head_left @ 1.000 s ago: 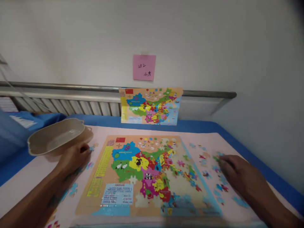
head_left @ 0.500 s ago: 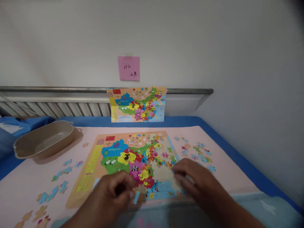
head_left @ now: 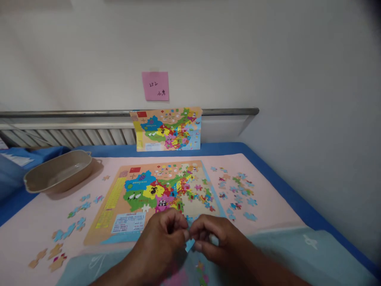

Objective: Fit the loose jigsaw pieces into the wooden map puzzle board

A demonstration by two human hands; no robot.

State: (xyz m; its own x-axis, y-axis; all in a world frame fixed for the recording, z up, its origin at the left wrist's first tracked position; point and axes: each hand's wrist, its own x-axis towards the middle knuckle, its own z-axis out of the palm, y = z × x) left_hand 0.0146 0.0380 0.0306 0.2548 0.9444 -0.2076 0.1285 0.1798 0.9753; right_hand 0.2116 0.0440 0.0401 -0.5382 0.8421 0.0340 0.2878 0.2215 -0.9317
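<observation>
My left hand [head_left: 168, 234] and my right hand [head_left: 216, 238] meet in front of the lower edge of a map jigsaw puzzle [head_left: 104, 234]. Between their pinched fingertips is a small light-blue puzzle piece [head_left: 189, 245], partly hidden by the fingers. Much of the puzzle's left and middle is filled with coloured pieces, while bare beige board [head_left: 190, 207] shows toward the right. A white gap shows near the panda picture. The hands cover part of the puzzle's bottom edge.
Loose pieces lie right [head_left: 251, 201] and left [head_left: 70, 230] of the puzzle. A beige basin [head_left: 59, 174] stands at the back left. A printed reference map [head_left: 166, 131] leans against the metal rail [head_left: 229, 111]. A pink note [head_left: 155, 86] hangs on the wall.
My right hand has moved left from the puzzle's right side to meet my left hand. My left hand has shifted right with the piece, now between both hands. The view has shifted slightly.
</observation>
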